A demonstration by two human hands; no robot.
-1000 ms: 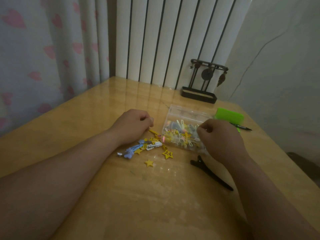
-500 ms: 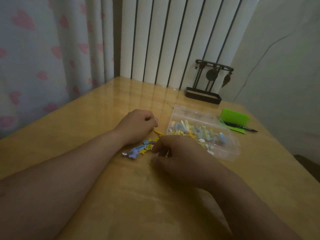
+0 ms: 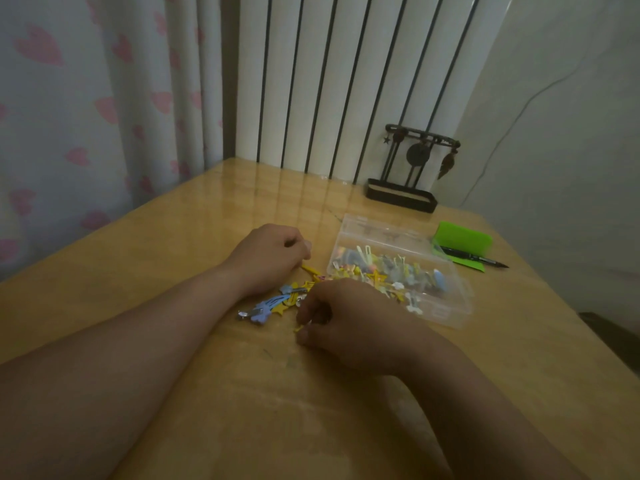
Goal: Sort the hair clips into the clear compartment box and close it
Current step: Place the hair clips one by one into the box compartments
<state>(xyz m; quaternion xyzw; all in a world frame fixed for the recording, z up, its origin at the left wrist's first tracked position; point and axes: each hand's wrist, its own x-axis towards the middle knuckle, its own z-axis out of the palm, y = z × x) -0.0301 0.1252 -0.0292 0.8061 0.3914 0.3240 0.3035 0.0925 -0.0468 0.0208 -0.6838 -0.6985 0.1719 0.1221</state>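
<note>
A glossy wooden table (image 3: 166, 278) holds an open clear plastic compartment box (image 3: 453, 308) toward its right edge, filled with mixed clips. The left hand (image 3: 266, 259) rests curled mid-table; whether it holds anything cannot be told. The right hand (image 3: 349, 318) pinches a small yellow clip (image 3: 298, 329) at a loose pile of blue and yellow hair clips (image 3: 273, 304), just left of the box.

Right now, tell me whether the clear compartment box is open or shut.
Open. Hair clips poke up past the rim of the clear compartment box, and no lid covers them.
</note>
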